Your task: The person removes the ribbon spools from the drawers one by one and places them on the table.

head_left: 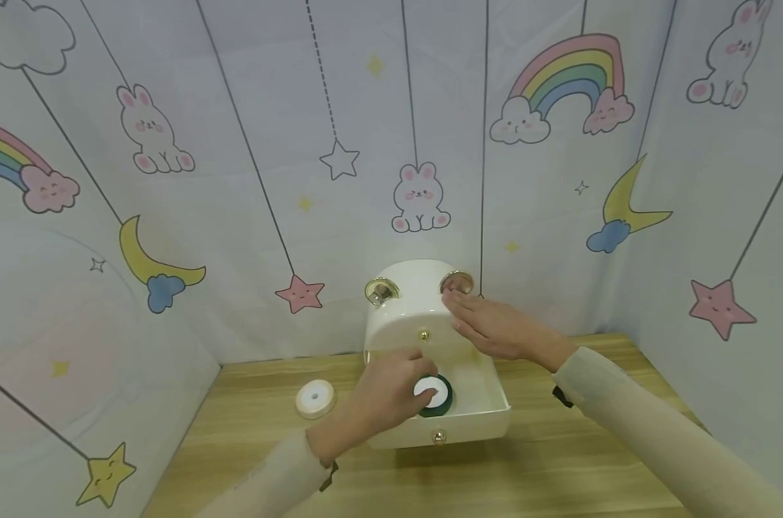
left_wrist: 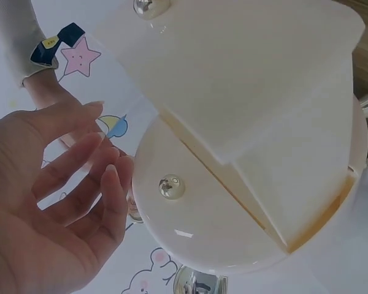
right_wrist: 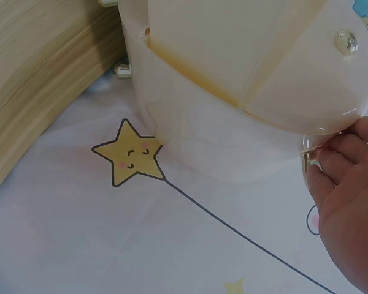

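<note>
spool [head_left: 438, 403] prob. being set in drawer [head_left: 469, 429]; l. hand [head_left: 389, 388] half-curled, empty; box [head_left: 416, 291] touched by flat r. hand [head_left: 497, 329]; drawer-push prob. next.

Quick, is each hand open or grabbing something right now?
Left hand: open, fingers loosely curled, holding nothing, by the green spool.
Right hand: open, fingers against the white box, gripping nothing.

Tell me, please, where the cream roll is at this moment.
In the head view, the cream roll lies on the wooden table, left of the left hand and the open drawer.
</note>
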### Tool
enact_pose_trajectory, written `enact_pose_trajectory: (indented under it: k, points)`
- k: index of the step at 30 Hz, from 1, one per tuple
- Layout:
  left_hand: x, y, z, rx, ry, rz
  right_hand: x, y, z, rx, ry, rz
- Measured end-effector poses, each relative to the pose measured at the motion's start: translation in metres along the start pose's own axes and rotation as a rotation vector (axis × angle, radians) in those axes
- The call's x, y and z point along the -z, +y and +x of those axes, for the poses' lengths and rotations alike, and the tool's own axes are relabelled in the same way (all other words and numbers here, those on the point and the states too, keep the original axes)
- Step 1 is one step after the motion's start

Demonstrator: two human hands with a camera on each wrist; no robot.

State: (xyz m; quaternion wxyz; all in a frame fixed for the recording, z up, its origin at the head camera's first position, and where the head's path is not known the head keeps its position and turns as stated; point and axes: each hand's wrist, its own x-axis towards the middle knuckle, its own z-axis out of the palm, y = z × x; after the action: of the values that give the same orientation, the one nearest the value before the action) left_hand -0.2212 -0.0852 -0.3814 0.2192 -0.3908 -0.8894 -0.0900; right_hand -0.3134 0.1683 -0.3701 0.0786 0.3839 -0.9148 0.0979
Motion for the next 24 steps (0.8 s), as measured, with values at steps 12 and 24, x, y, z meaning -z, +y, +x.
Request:
enact_pose_trajectory:
  k: [12, 24]
  points:
    - [0.003, -0.01, 0.02, 0.082, -0.256, -0.048, 0.0, -0.002, -0.001, -0.024, -0.017, 0.008]
    - [-0.007, -0.023, 0.042, -0.03, -0.449, -0.02, 0.002, -0.003, -0.001, -0.029, -0.021, 0.012]
